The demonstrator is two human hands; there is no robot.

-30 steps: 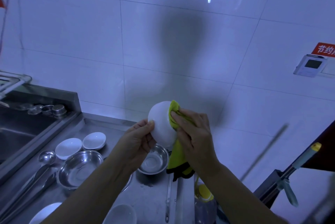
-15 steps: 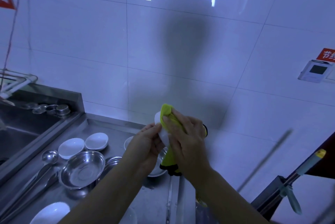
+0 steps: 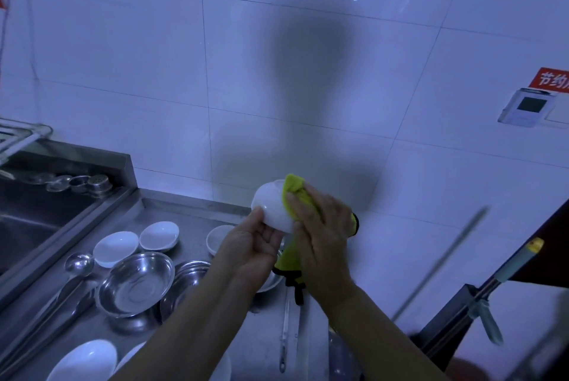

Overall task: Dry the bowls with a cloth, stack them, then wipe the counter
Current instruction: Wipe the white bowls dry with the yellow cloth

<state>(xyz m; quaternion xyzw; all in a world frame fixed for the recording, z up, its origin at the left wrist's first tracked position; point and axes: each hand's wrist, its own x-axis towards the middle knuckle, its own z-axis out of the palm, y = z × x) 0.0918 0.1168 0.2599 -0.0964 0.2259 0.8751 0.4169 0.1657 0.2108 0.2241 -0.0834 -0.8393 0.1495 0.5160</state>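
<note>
I hold a white bowl (image 3: 272,206) above the steel counter (image 3: 197,217), its outside turned toward me. My left hand (image 3: 251,249) grips its lower rim from below. My right hand (image 3: 320,232) presses a yellow cloth (image 3: 297,195) against the bowl's right side, and the cloth's black-trimmed end hangs down under my palm. On the counter lie two white bowls (image 3: 137,242) side by side, a steel bowl (image 3: 135,283), more steel bowls (image 3: 187,277) partly under my forearm, and white bowls (image 3: 83,360) at the near edge.
A sink (image 3: 27,220) lies to the left with small steel cups (image 3: 89,183) on its ledge. A ladle (image 3: 77,266) rests by the sink edge. A long-handled tool (image 3: 505,276) leans at right. The tiled wall stands behind.
The bowl has turned so its white outside shows again, and my right hand with the cloth has slid to its right side. The view has shifted slightly.
</note>
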